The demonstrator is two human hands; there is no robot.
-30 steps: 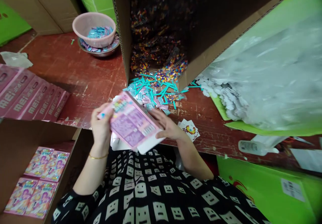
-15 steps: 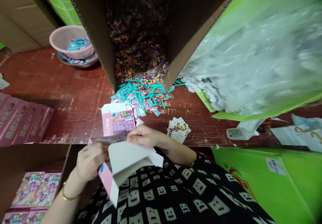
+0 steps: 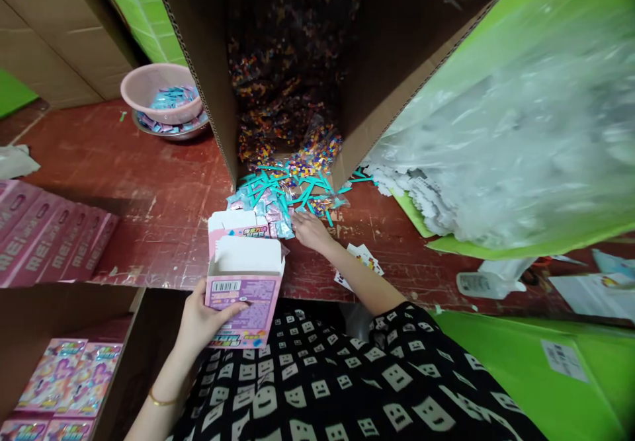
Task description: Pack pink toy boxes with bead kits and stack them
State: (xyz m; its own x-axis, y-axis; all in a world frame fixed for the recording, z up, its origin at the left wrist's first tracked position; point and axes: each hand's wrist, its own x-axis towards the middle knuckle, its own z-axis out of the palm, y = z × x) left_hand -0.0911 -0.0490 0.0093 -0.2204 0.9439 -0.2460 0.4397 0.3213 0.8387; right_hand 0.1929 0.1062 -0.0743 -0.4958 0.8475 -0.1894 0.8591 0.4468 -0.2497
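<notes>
Pink carton (image 3: 255, 299), its open end up and away from the wearer, sits at the table's (image 3: 163, 190) near edge, gripped by the left hand (image 3: 201, 319) with the thumb across its printing. Half a second ago I had both hands on it; now the right hand (image 3: 311, 231) has left it and reached out to the small sachets (image 3: 241, 200). Its fingers are down at the pile's edge, but from here I cannot tell whether they are closed on anything. I take that to mean handling the carton has given way to picking among loose pieces.

Around the sachets lie teal sticks (image 3: 262, 190), and behind them bags of coloured bits (image 3: 317, 157) fill a cardboard box (image 3: 367, 90). Another carton (image 3: 233, 220) shows just behind the held one. Over the worn red surface I see pink boxes (image 3: 57, 236) lined up left, a pink bowl (image 3: 131, 87) nested in a metal bowl (image 3: 181, 135), and, right, white pieces (image 3: 434, 203) under clear plastic (image 3: 526, 130).
</notes>
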